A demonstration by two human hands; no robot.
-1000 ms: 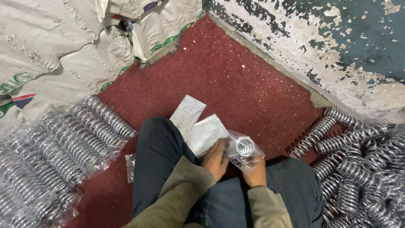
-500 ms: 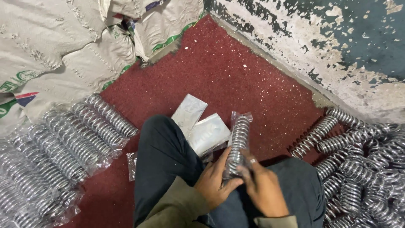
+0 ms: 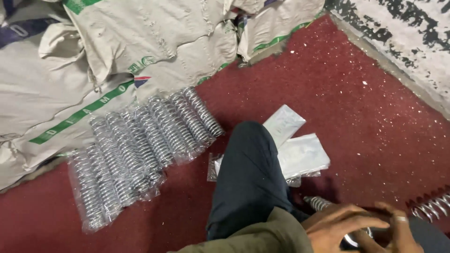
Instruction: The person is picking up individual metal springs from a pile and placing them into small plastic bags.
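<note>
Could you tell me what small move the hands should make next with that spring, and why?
Probably carry the spring leftward and lay it beside the row of bagged springs on the red floor. Both hands, left hand and right hand, grip it over the lap.

Dim, even light – soft shadows, slight motion blur, glints on metal coils (image 3: 140, 140).

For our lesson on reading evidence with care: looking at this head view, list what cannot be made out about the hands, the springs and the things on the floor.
- Head view: the coil spring in the hands is mostly hidden by the left hand and right hand, so its length and wrapping cannot be told.
- The bottom edge cuts off both hands, so each grip cannot be judged.
- The right edge cuts off the loose springs.
- The knee covers part of the flat plastic bags.
</note>
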